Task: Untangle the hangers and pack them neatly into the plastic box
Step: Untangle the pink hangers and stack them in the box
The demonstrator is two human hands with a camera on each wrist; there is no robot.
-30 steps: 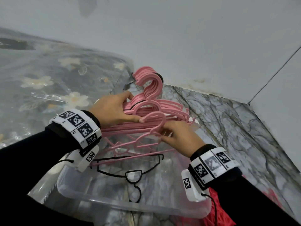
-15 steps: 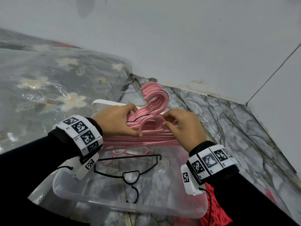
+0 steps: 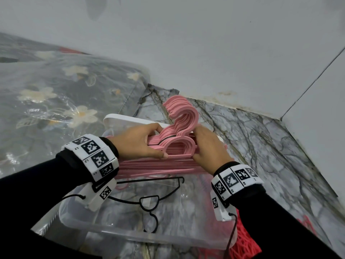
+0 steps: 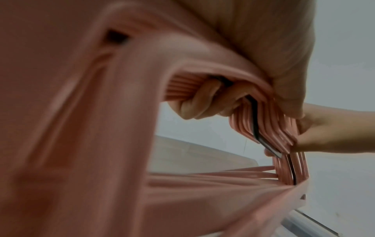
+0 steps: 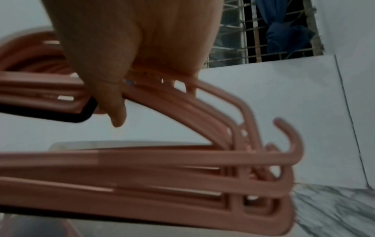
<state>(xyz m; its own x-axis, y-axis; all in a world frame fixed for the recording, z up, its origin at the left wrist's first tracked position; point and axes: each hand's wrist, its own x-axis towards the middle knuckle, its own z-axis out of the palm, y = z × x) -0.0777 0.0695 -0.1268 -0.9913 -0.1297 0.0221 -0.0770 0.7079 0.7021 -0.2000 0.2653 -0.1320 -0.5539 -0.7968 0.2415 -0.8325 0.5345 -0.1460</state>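
1. Compared with one second ago, the right hand [image 3: 211,148] has shifted from the near edge of the pink hangers [image 3: 175,146] up to their right shoulder beside the hook necks, and the stack of hooks sits lower and more closely aligned.
2. Left hand [image 3: 138,144]: fingers curled round the left side of the bundle just below the hooks, thumb along the near edge.
3. Right hand: fingers wrapped over the far right side of the bundle, thumb on the near side; firm grip.
4. Bundle is held level above the far half of the clear plastic box [image 3: 119,232], hooks pointing to the far side.
5. One dark hanger is sandwiched inside the pink stack, seen in the wrist views.
6. Black wire hanger [image 3: 149,200] lies flat on the box floor, hook toward the near wall.
7. White lid [image 3: 119,118] lies beyond the box; red mesh [image 3: 242,247] at near right on the marble floor [image 3: 261,146].
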